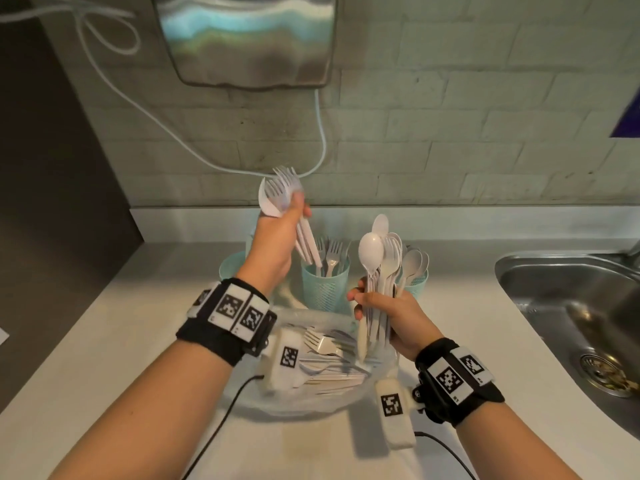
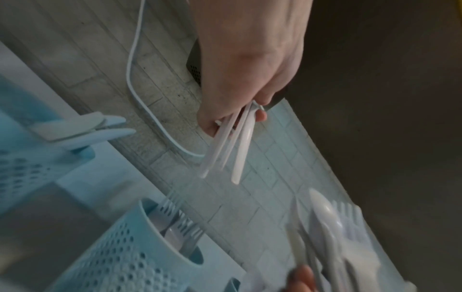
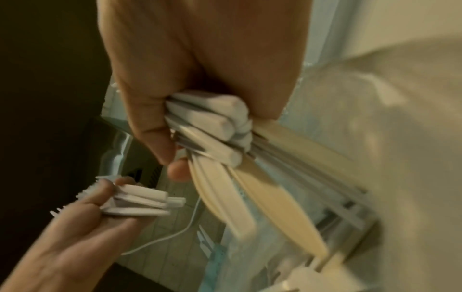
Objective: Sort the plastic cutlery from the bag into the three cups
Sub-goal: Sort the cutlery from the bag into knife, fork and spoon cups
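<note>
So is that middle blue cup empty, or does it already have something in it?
Not empty. The middle cup stands upright with several forks in it, tines up. The left hand holds more forks above it.

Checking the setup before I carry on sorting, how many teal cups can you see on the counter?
3: left cup behind the left wrist, mostly hidden; middle cup holding forks; right cup holding spoons.

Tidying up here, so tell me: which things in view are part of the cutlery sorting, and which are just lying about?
Job: forks in left hand; mixed bundle in right hand; bag; fork cup; spoon cup; third cup.
Lying about: sink; white cable; metal wall unit.
</note>
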